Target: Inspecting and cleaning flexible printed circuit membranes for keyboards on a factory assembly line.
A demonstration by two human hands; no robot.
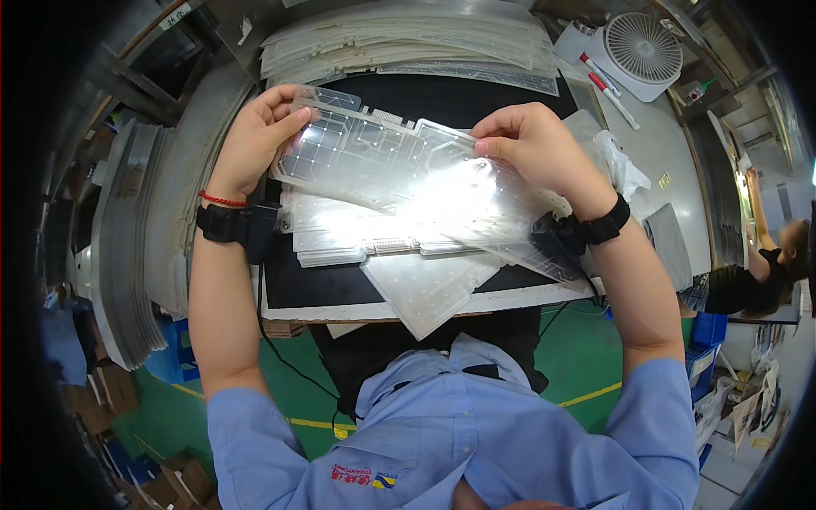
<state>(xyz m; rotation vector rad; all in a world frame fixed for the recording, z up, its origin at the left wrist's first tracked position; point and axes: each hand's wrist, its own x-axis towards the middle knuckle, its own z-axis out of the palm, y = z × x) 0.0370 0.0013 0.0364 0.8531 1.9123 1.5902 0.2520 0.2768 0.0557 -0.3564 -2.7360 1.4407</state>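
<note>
A see-through circuit film sheet, with printed traces and a comb-like row of contacts, is held up by its far edge. My left hand pinches its far left corner between thumb and fingers. At the right end, my right hand grips the same edge with thumb and forefinger. Below the raised sheet lies a stack of similar films, partly hidden by it and washed out by glare. One loose film sticks out slantwise over the table's near edge.
A black mat covers the worktable. Larger stacks of film sheets stand at the back, and more sheets are piled at left. A white fan and markers sit back right. Another person works far right.
</note>
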